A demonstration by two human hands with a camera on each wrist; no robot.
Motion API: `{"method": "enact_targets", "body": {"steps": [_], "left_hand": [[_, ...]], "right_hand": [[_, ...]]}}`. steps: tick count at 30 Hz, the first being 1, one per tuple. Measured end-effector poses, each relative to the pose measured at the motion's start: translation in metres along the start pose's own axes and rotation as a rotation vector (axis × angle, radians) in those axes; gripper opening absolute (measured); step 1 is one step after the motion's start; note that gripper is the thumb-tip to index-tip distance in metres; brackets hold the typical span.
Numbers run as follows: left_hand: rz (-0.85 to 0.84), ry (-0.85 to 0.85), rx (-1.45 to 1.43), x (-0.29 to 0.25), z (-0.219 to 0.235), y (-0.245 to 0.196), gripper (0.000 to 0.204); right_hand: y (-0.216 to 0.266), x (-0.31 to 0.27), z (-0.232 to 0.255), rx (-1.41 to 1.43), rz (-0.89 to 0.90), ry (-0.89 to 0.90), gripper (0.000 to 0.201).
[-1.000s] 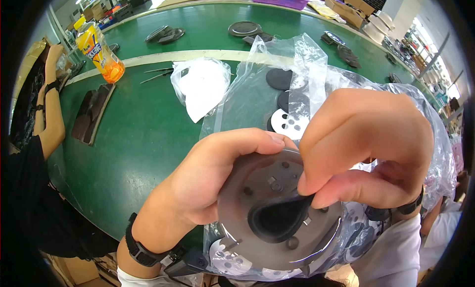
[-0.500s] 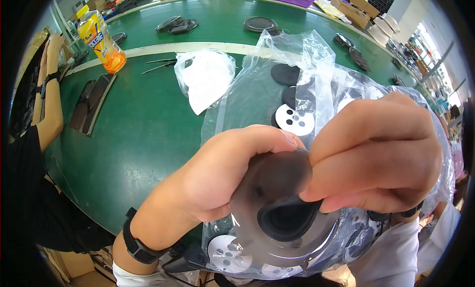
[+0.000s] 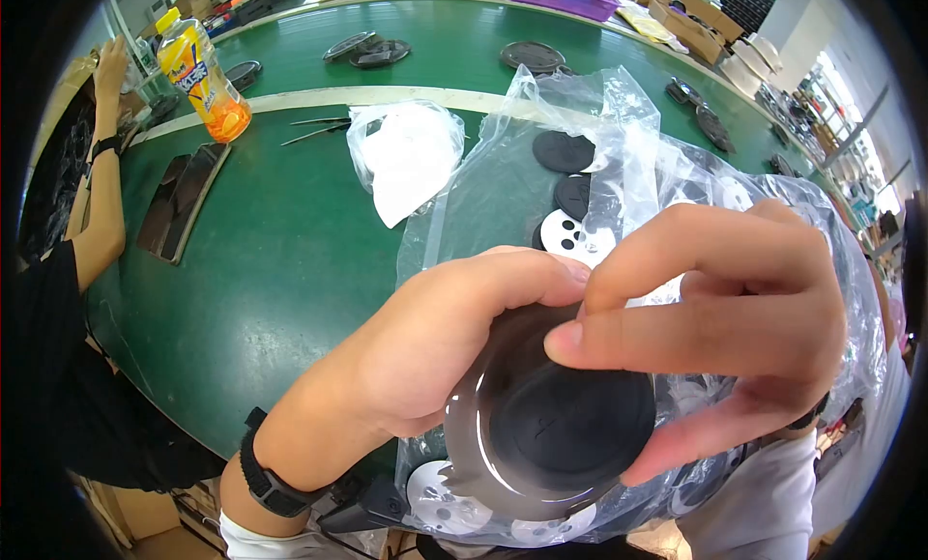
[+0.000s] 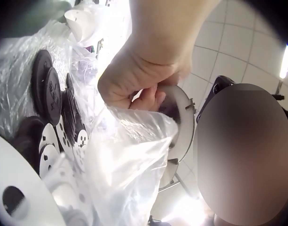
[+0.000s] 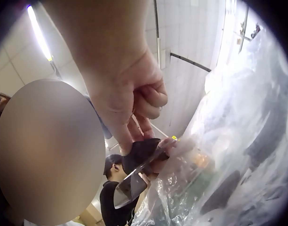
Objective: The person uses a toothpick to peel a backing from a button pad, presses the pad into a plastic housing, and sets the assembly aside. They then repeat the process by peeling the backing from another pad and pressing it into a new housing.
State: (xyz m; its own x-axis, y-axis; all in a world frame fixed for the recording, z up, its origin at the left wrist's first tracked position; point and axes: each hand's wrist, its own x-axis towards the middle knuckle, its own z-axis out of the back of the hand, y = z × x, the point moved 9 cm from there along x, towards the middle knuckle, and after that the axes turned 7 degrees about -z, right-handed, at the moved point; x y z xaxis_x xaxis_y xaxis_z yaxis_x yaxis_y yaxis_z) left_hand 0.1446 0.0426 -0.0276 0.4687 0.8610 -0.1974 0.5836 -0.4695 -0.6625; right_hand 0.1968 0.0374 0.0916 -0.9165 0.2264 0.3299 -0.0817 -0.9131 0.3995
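The left hand (image 3: 435, 328) grips a smoky translucent round cover (image 3: 474, 454) by its edge, thumb on top; the left wrist view shows this hand (image 4: 139, 80) curled at the cover's rim (image 4: 186, 136). A black round pad (image 3: 570, 425) lies against the cover's face. The right hand (image 3: 735, 318) holds that pad between thumb and fingers at its edges. In the right wrist view the right hand (image 5: 134, 103) pinches the dark pad (image 5: 139, 155) beside the cover (image 5: 130, 190). Whether the pad touches the cover all round cannot be told.
Under the hands lies a clear plastic bag (image 3: 464, 212) with black discs (image 3: 564, 151) and white perforated discs (image 3: 447, 497). A small bag with white sheets (image 3: 406, 164), tweezers, a dark flat case (image 3: 184, 202) and a bottle (image 3: 205, 82) stand or lie leftward. Another person's arm (image 3: 101, 193) is at far left.
The black pad, folded between the right fingers before, now lies spread against the cover. The right fingers have opened out around its edge.
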Motion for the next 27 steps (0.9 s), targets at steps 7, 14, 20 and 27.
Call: {"method": "enact_targets", "body": {"steps": [7, 14, 20, 27], "left_hand": [[-0.033, 0.106, 0.100, 0.004, -0.006, -0.001, 0.025], [-0.103, 0.098, 0.068, 0.003, -0.016, -0.008, 0.031], [-0.337, 0.098, 0.186, 0.007, -0.020, -0.028, 0.027], [-0.859, -0.068, 0.398, -0.017, -0.020, -0.075, 0.032]], "right_hand": [[-0.004, 0.001, 0.004, 0.137, -0.013, -0.102, 0.051], [-0.001, 0.003, 0.000, -0.024, -0.037, 0.060, 0.055], [-0.007, 0.001, 0.014, -0.106, -0.054, -0.029, 0.056], [-0.071, -0.035, 0.052, 0.460, -0.442, -0.578, 0.017]]}}
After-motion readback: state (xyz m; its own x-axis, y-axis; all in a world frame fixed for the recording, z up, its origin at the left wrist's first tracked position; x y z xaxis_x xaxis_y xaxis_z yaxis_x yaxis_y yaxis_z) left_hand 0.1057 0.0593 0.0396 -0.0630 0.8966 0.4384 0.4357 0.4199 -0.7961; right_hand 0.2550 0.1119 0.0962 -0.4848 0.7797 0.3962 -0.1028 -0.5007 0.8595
